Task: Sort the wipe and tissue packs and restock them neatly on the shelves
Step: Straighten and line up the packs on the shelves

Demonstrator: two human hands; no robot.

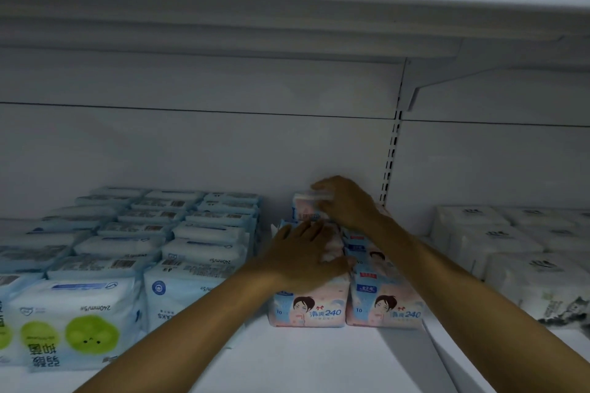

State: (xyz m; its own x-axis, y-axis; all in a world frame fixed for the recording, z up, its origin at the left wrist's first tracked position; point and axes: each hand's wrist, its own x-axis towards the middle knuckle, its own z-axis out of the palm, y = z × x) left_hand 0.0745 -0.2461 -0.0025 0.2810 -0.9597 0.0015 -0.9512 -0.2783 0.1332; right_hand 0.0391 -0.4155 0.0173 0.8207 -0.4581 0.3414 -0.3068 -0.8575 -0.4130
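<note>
A white shelf (pixel 319 360) fills the view, with a pale back panel and a slotted upright (pixel 391 153) behind it and an upper shelf (pixel 223 25) overhead. On the left stands the biggest block, blue-and-white wipe packs (pixel 143 233), in several rows running to the back (some of their print reads upside down). On the far right sit white tissue packs (pixel 510 249), well apart from the wipes. Between them, two rows of pink packs (pixel 386 306) stand touching side by side, each front one showing a drawn face and "240". The left hand (pixel 303 252) lies released on top of the left pink row, fingers straight and spread, pressing down. Behind it, near the back panel, the right hand (pixel 348 201) grasps a raised pink pack (pixel 305 209) from above, fingers curled over its top edge; this pack sits above the back of the left row.
</note>
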